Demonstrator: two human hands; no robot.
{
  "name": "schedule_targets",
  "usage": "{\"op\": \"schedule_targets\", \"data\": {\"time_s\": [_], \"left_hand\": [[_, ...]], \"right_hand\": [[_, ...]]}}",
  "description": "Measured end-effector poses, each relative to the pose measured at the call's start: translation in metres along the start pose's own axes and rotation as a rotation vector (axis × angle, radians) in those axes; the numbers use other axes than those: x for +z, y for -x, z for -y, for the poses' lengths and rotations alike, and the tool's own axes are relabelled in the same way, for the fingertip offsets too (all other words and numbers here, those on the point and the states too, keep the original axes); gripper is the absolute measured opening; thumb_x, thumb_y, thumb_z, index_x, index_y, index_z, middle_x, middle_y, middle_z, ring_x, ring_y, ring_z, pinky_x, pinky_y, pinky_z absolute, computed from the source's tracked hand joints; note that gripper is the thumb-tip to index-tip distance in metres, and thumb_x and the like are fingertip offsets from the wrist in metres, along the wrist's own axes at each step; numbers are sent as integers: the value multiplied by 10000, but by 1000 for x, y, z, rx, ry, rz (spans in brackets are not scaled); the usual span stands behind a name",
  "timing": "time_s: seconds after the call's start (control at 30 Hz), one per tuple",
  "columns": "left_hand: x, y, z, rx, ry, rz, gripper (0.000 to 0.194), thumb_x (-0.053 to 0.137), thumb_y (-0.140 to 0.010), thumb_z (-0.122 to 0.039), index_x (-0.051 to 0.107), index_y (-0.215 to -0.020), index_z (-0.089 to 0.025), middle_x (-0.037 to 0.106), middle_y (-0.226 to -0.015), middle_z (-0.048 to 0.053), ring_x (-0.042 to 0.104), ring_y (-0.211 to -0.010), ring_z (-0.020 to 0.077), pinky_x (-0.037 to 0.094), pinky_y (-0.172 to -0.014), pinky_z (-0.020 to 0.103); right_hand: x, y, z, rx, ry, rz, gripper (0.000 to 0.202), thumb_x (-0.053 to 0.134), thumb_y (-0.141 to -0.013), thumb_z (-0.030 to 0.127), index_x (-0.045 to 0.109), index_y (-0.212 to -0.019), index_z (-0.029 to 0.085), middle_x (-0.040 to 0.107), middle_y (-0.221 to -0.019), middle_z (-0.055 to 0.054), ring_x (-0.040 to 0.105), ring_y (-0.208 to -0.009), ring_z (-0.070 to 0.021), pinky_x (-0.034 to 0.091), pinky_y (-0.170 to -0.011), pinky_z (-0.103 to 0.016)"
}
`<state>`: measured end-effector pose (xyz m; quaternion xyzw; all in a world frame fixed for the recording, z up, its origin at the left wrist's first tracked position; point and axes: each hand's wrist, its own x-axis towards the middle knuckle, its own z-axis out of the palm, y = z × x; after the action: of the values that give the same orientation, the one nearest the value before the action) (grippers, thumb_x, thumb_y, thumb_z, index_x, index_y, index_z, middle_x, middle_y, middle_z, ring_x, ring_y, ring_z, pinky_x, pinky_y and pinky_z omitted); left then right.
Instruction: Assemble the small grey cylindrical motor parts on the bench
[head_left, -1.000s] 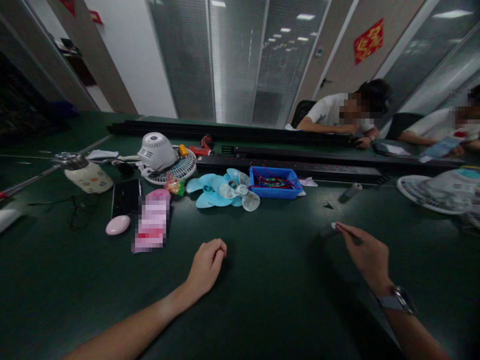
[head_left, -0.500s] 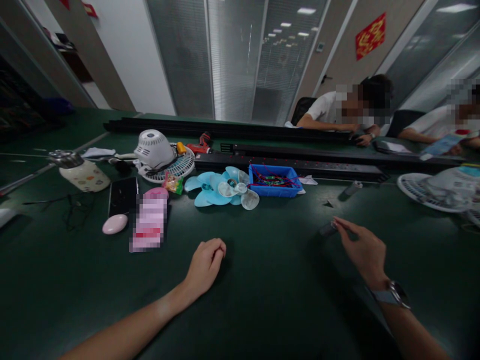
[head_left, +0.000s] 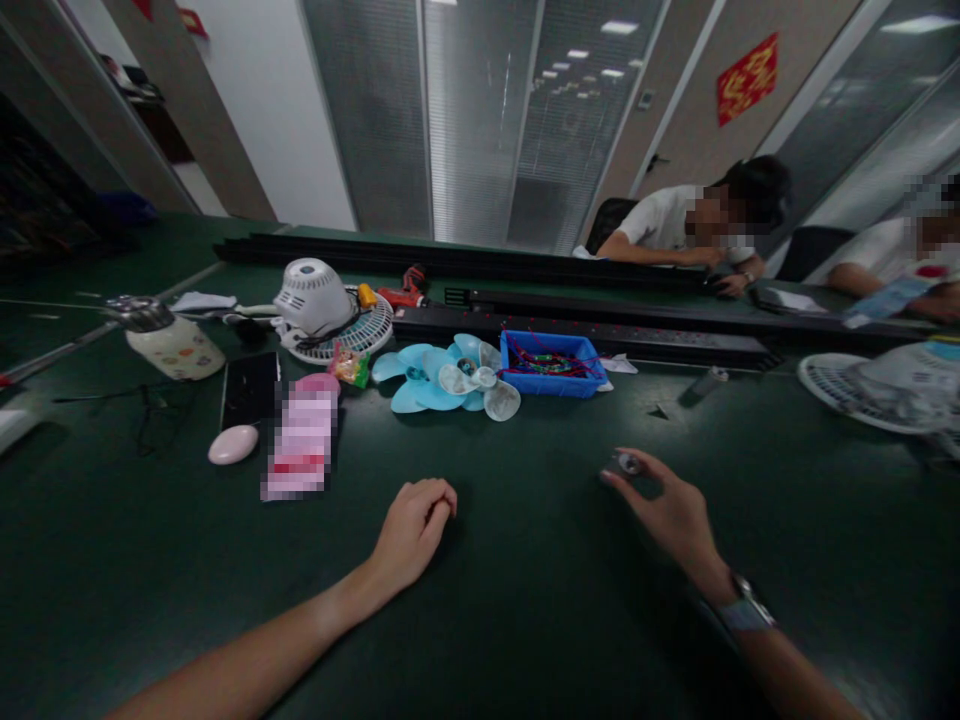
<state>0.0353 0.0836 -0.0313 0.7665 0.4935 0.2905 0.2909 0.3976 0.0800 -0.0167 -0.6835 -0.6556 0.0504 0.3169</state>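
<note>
My left hand (head_left: pixel 418 530) rests on the dark green table with its fingers curled into a loose fist; nothing shows in it. Between the thumb and fingertips of my right hand (head_left: pixel 675 515) is a small grey cylinder (head_left: pixel 628 463), its round metallic end turned toward me. A similar small grey cylinder (head_left: pixel 705 384) lies on the table farther back to the right. Near it is a small dark triangular piece (head_left: pixel 658 411).
A blue tray (head_left: pixel 555 383) of wires stands beside light blue fan blades (head_left: pixel 420 378). White fan parts (head_left: pixel 315 300) and a red power drill (head_left: pixel 405 290) lie behind. Left are a pink pouch (head_left: pixel 304 440), a phone (head_left: pixel 250 390) and a bottle (head_left: pixel 180 345). Two people sit opposite.
My right hand has moved left with the small grey cylinder, which has turned so that its end faces me. My left hand has stayed nearly still.
</note>
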Motion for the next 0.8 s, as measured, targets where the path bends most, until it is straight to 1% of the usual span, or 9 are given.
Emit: {"op": "schedule_targets", "data": {"time_s": [0.07, 0.17, 0.27, 0.37, 0.43, 0.5, 0.6, 0.7, 0.8], "left_hand": [[0, 1, -1, 29, 46, 0, 233, 404, -933, -205, 620, -846, -196, 631, -835, 14, 572, -809, 176, 395, -775, 311], [-1, 5, -5, 95, 84, -18, 228, 456, -957, -255, 627, -1104, -221, 638, -909, 22, 570, -800, 162, 413, -741, 286], [-1, 9, -7, 254, 60, 21, 343, 521, -950, -275, 554, -1290, -241, 628, -851, 12, 551, -751, 152, 405, -712, 276], [0, 10, -6, 390, 42, 39, 347, 550, -943, -277, 577, -1287, -241, 644, -809, 11, 538, -734, 155, 384, -709, 287], [1, 8, -5, 413, 65, 29, 305, 560, -943, -285, 624, -1236, -238, 648, -767, 8, 532, -718, 153, 376, -706, 290], [2, 6, -5, 379, 128, 27, 269, 560, -945, -298, 666, -1183, -227, 637, -721, 4, 528, -688, 145, 376, -688, 281], [1, 4, -9, 261, 235, 68, 254, 565, -940, -330, 712, -1107, -208, 609, -672, 0, 516, -643, 131, 381, -639, 257], [1, 3, -15, 162, 298, 101, 244, 604, -909, -358, 741, -1028, -194, 572, -622, -9, 495, -614, 126, 378, -605, 244], [1, 5, -20, 130, 317, 94, 233, 627, -892, -373, 752, -964, -190, 503, -549, -30, 468, -585, 124, 372, -597, 243]], "right_hand": [[8, 8, 42, -136, -88, 164, 442, 652, -831, 515, 628, -1198, 269, 722, -1067, -31, 690, -922, -222, 545, -817, -370], [24, 20, 100, -303, -192, 341, 386, 697, -830, 411, 622, -1193, 304, 706, -1117, -6, 664, -975, -202, 530, -851, -360], [39, 29, 131, -405, -259, 424, 378, 748, -789, 379, 641, -1139, 284, 713, -1069, -7, 657, -950, -198, 525, -836, -351], [54, 35, 134, -449, -294, 405, 361, 743, -798, 347, 639, -1129, 247, 716, -1058, -26, 659, -936, -197, 519, -833, -349], [62, 37, 130, -465, -326, 369, 374, 725, -818, 340, 622, -1164, 240, 715, -1084, -34, 661, -947, -191, 514, -844, -343], [66, 37, 126, -476, -355, 344, 392, 719, -821, 367, 613, -1177, 242, 717, -1087, -36, 665, -940, -189, 513, -834, -338], [67, 37, 124, -484, -380, 327, 385, 715, -817, 408, 617, -1149, 239, 723, -1050, -42, 671, -901, -193, 512, -799, -342], [66, 37, 125, -493, -391, 347, 358, 709, -812, 447, 629, -1091, 237, 726, -989, -44, 672, -854, -196, 505, -779, -347], [66, 38, 126, -507, -384, 377, 361, 702, -807, 486, 629, -1052, 232, 724, -957, -44, 670, -830, -192, 495, -775, -349]]}}
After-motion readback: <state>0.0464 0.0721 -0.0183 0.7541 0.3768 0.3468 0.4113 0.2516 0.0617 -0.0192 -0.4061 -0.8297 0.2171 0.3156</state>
